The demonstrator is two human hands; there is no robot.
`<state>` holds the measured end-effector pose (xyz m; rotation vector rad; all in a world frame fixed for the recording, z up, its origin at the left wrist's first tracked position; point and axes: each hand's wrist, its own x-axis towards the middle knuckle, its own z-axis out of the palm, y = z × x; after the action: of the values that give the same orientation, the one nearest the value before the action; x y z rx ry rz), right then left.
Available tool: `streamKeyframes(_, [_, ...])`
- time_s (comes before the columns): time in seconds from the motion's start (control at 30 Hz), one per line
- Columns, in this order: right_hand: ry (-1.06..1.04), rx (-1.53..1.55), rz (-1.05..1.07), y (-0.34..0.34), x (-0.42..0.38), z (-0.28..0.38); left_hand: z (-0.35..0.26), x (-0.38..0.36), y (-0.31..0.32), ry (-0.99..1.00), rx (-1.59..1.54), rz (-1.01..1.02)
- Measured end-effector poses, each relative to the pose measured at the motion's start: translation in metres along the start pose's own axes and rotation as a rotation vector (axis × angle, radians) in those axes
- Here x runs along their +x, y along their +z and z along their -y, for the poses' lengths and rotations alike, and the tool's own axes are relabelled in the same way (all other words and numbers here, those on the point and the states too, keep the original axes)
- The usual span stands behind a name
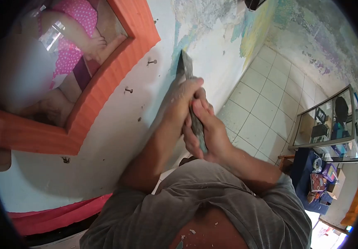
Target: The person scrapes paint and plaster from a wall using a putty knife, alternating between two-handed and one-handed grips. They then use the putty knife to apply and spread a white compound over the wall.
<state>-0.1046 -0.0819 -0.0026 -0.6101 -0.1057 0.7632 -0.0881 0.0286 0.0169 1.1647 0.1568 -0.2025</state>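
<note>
Both of my hands are closed around a long, grey, flat-bladed scraper (pixel 188 66). My left hand (pixel 180 98) grips it farther forward, near the blade. Behind it, my right hand (pixel 213 126) wraps the rear part, with the thumb lying along it. The blade's tip meets the wall (pixel 212 54), or is very near it, where white paint borders bare patches of turquoise and grey. The fingers hide much of the tool's middle. Pale flakes lie on my grey shirt (pixel 212 178) and on the skin at its neckline.
An orange-framed mirror or picture (pixel 139 25) fills the upper left. Nails (pixel 152 62) stick out of the wall beside it. Pale tiles (pixel 256 97) cover the floor on the right. A glass display case (pixel 326 145) stands there, beside a dark blue surface holding several small items.
</note>
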Motion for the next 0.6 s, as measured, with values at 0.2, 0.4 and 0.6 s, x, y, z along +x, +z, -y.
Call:
streamKeyframes(0.2, [0.012,-0.004,-0.026,0.007,-0.026,-0.002,0.007,-0.005,0.007,0.065,-0.098,0.065])
streamKeyframes(0.4, [0.084,0.026,0.008,-0.007,-0.021,0.015,0.015,0.015,0.007,0.027,-0.087,0.009])
streamKeyframes(0.6, [0.148,-0.018,0.057,-0.01,-0.022,0.013,0.012,0.004,0.011,0.081,-0.169,-0.036])
